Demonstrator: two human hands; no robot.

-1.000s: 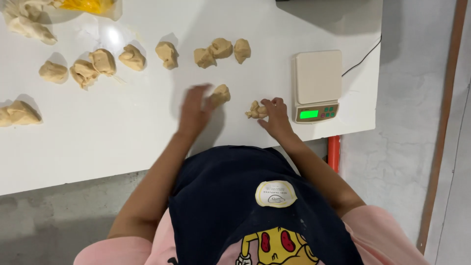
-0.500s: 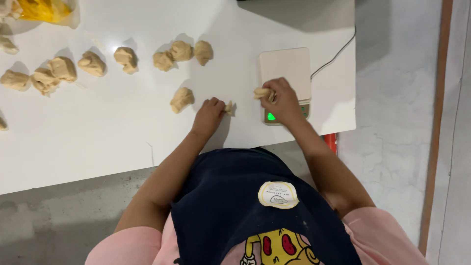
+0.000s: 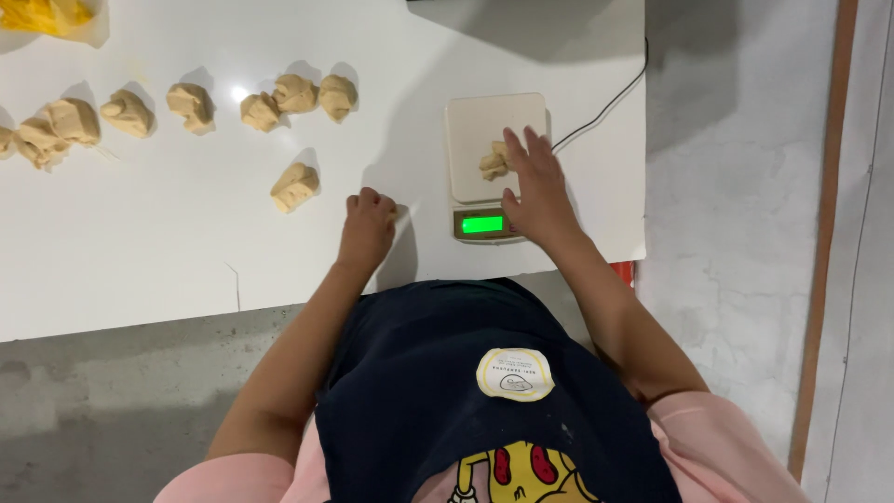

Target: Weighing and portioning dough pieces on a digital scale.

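Nearby, dough lumps (image 3: 296, 186) flank scale (image 3: 494, 130).

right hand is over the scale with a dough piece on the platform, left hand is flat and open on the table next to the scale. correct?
Not quite. The left hand is curled into a loose fist on the white table, not flat and open; the head view shows it. The rest holds: the right hand is over the scale, and a dough piece sits on its platform.
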